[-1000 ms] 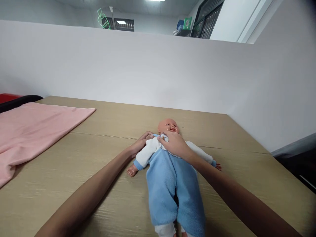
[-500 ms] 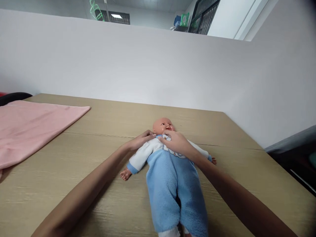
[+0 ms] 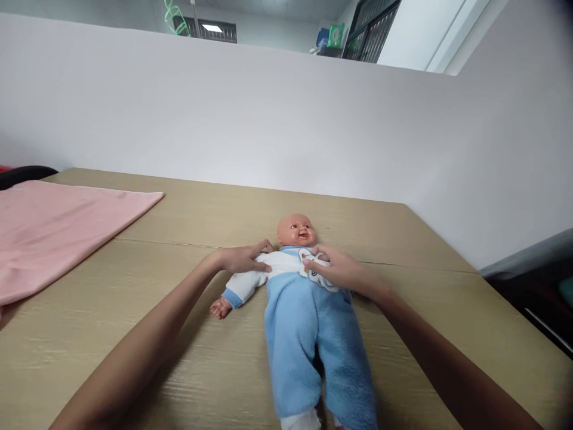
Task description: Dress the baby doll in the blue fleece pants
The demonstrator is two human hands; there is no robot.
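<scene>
A baby doll (image 3: 297, 230) lies on its back on the wooden table, head away from me. It wears a white top (image 3: 282, 263) with blue trim and a printed motif, and fuzzy blue trousers (image 3: 298, 334). My left hand (image 3: 244, 259) grips the top at the shoulder on the left side, thumb on the front and fingers above. My right hand (image 3: 340, 269) holds the top at the chest, by the motif, thumb and fingers bent onto the cloth. The doll's arm on the right side is hidden behind my right hand and forearm.
A pink cloth (image 3: 67, 230) lies flat on the left of the table (image 3: 201, 221). A white partition wall (image 3: 250, 119) rises behind the table and another stands to the right. Dark chair-like shapes (image 3: 528, 286) show past the right edge.
Both hands have moved apart from the doll's neckline, the left to its shoulder and the right across its chest. The collar and chin now show, and the doll's left-side arm has shifted slightly outward.
</scene>
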